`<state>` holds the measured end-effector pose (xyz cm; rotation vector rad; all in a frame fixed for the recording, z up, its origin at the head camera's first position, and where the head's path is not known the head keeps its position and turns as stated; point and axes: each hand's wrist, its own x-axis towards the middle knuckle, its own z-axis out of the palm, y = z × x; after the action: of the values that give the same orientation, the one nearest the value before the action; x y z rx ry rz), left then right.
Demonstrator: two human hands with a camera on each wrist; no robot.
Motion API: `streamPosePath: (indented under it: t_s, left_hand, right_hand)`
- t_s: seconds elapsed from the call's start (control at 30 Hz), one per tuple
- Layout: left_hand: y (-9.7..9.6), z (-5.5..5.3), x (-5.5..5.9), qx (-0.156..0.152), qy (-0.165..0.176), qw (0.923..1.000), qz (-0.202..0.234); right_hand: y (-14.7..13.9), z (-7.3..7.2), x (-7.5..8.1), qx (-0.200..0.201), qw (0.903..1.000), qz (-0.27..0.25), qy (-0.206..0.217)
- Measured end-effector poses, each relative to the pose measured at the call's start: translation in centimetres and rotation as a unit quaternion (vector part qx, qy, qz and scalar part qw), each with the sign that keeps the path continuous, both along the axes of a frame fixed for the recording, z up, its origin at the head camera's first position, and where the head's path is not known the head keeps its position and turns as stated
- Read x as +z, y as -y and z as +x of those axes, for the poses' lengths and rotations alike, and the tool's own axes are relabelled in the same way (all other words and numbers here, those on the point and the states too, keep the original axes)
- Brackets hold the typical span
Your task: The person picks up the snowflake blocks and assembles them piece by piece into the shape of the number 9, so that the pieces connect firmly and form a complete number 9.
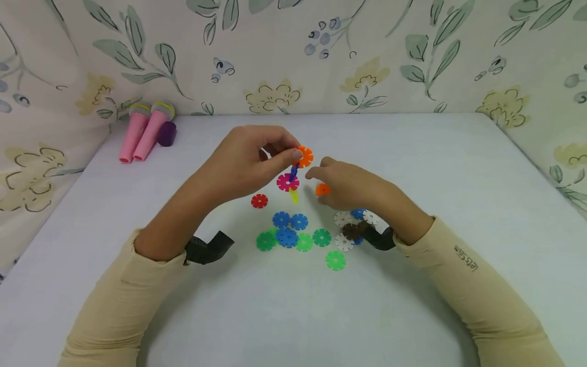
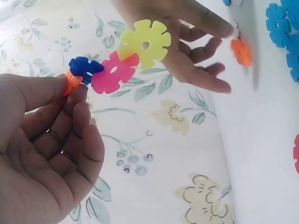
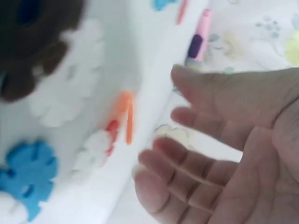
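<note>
White tabletop [image 1: 293, 316] lies beneath; the left hand [image 1: 249, 162] pinches a snowflake-disc chain [image 2: 112, 74] by its orange disc [image 1: 308, 158], the right hand [image 1: 355, 184] has fingers parted. Likely light, stiff plastic; grip rims.

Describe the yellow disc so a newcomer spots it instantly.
Over the white table, find the left hand. It pinches an orange disc linked to a blue disc, then a pink disc. The yellow disc comes last, the only yellow one there.
</note>
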<state>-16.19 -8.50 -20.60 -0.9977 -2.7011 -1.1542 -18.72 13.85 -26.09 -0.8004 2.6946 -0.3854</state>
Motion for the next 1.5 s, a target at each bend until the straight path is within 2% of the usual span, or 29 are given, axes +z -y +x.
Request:
streamPosePath:
  t_s: [0.13,0.27,0.43,0.53,0.6,0.63,0.77,0.9,1.03,1.17,1.23,1.4,1.5]
  left_hand:
    - [0.0,0.0,-0.1,0.001,-0.006,1.0,-0.003]
    - [-0.1,0.1,0.0,0.001,-0.01,0.9999,-0.007]
    - [-0.1,0.2,0.1,-0.005,-0.006,0.9999,-0.013]
    - [0.2,0.1,0.1,0.0,-0.012,0.9997,-0.021]
    - [0.3,0.1,0.1,0.001,-0.024,0.9994,-0.024]
    - [0.4,0.0,0.1,0.001,-0.03,0.9992,-0.025]
    - [0.6,0.1,0.2,-0.007,-0.054,0.9983,-0.022]
    - [0.3,0.5,0.2,-0.021,-0.102,0.9944,-0.018]
    - [-0.1,1.0,0.1,-0.03,-0.184,0.9825,-0.009]
    - [-0.4,1.4,0.0,-0.028,-0.264,0.964,0.0]
    - [-0.5,1.5,-0.1,-0.031,-0.292,0.9559,0.004]
    - [-0.8,1.7,-0.2,-0.035,-0.323,0.9459,-0.001]
    - [-0.8,1.8,-0.2,-0.035,-0.331,0.9429,-0.008]
  right_hand:
    - [-0.3,-0.8,-1.2,-0.008,0.9987,0.043,-0.026]
    - [-0.7,-1.6,-1.8,-0.003,0.9993,0.035,-0.014]
    - [-1.0,-2.2,-1.9,-0.016,0.9997,0.001,0.017]
    - [-1.6,-1.8,-0.7,-0.023,0.996,-0.076,0.041]
    - [-2.2,-1.2,0.8,-0.021,0.9867,-0.153,0.05]
    - [-2.6,-0.8,1.6,-0.021,0.9788,-0.196,0.056]
    - [-3.7,0.9,4.7,0.008,0.9387,-0.336,0.079]
    - [-4.3,2.1,6.2,0.05,0.9014,-0.412,0.122]
    - [-3.9,2.5,6.3,0.077,0.8768,-0.452,0.146]
    - [-3.4,2.8,6.2,0.075,0.8696,-0.47,0.13]
    - [-3.3,2.9,6.2,0.067,0.8713,-0.471,0.119]
    - [-3.2,3.1,6.3,0.067,0.8734,-0.469,0.114]
    - [-3.2,3.2,6.5,0.073,0.8741,-0.465,0.118]
